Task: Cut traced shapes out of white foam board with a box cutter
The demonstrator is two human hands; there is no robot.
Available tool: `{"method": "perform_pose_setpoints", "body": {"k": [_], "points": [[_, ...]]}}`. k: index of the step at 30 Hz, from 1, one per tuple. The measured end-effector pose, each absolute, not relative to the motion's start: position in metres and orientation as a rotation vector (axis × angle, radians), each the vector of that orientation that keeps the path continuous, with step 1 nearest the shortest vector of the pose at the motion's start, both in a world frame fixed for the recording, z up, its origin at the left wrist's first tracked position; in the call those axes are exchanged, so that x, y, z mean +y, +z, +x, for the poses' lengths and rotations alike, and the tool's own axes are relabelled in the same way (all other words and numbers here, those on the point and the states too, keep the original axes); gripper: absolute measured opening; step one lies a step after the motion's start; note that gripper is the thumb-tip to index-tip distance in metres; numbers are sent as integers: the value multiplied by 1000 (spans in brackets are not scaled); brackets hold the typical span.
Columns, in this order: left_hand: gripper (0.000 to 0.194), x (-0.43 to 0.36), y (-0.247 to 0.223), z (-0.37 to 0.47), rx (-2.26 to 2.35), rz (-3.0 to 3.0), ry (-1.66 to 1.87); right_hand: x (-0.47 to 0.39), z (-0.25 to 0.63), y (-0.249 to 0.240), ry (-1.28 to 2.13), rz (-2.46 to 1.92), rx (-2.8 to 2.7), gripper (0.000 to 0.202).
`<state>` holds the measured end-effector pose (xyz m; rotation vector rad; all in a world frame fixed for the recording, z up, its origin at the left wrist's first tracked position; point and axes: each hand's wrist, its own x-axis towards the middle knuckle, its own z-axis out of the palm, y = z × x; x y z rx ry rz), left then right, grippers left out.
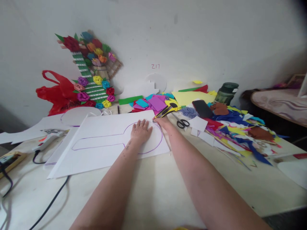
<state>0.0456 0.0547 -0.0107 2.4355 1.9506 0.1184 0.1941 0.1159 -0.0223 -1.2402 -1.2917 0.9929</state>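
Observation:
A large white sheet [100, 159] lies on the table, with a purple outline of a circle and a long rounded strip drawn on it. My left hand [141, 131] rests flat inside the drawn circle, fingers spread and pressing on the sheet. At the sheet's far right edge, my right hand [161, 122] is closed around a yellow and black box cutter [165, 111], held slanted near the top of the circle. The blade's tip is too small to make out. Just right of that hand lie black-handled scissors [183, 123].
Coloured paper scraps [240, 127] cover the right side, with a phone [202, 109] and a dark green bottle [226, 92] behind. Paper flowers [96, 57] on a green-striped stand and a red bag [57, 91] stand back left. A glue gun [49, 139] and cables lie left.

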Motion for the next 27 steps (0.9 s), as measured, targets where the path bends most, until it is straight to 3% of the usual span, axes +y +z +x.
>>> {"method": "perform_pose_setpoints", "body": {"k": [27], "points": [[60, 56, -12, 45, 1943, 2458, 136, 110, 194, -19, 996, -1218, -1283, 10]]}}
